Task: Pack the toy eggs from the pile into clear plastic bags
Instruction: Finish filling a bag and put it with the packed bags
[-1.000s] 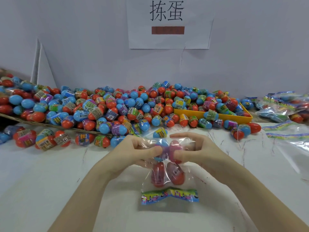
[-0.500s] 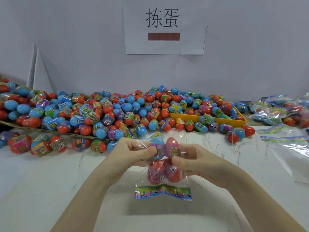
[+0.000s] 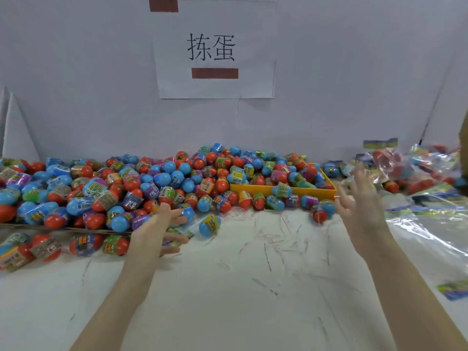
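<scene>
L hand (image 3: 154, 231) hovering over tabletop (image 3: 253, 287) at 9 o'clock, fingers spread loose, holding nothing, fingertips near front edge of egg pile (image 3: 152, 183). R hand (image 3: 359, 209) raised at 3 o'clock, motion-blurred, fingers splayed wide, gripping nothing. Pile stretching 9 to 1 o'clock along wall, spilling into yellow tray (image 3: 283, 190). Filled clear bags (image 3: 415, 168) heaping at 2 o'clock. One blue egg (image 3: 209, 225) sitting apart, just beside L fingertips.
</scene>
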